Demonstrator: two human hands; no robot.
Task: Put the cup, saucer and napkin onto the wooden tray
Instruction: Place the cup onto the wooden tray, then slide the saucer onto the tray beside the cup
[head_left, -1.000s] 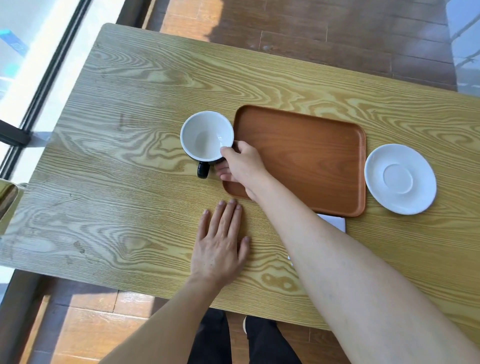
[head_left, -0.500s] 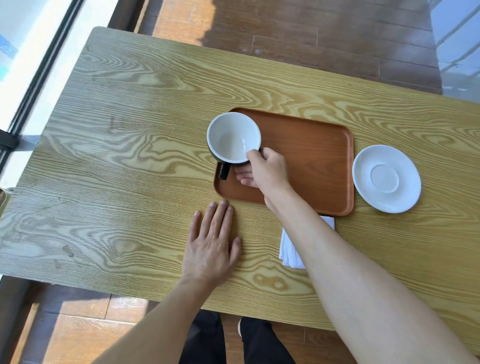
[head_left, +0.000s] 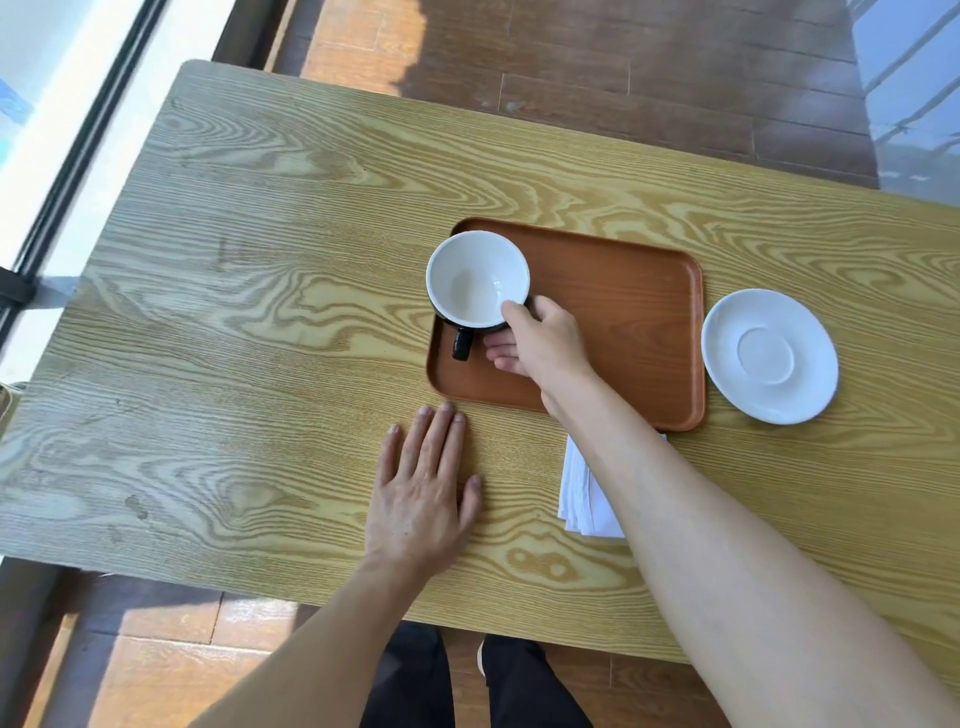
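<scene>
A: Where is the cup (head_left: 477, 280) at this point?

B: Over the left end of the wooden tray (head_left: 618, 312). A second ago it sat on the table (head_left: 249, 291) just beside the tray's left edge; half a second ago it was crossing the rim. The right hand (head_left: 540, 343) is closed on it, thumb on the near rim, fingers under the dark side next to the handle.

A: Is it set down?

B: I cannot tell whether the base touches the tray floor. It is level and low, so I judge the placing nearly done, with the release still to come.

A: And the other hand?

B: The left hand (head_left: 423, 488) lies flat on the table near the tray's near-left corner, fingers spread, holding nothing. It has hardly shifted.

A: What is left?

B: The saucer (head_left: 770, 356) rests on the table just right of the tray, untouched. The napkin (head_left: 584, 488) lies by the tray's near edge, partly hidden under the right forearm. So one item of three is almost across
</scene>
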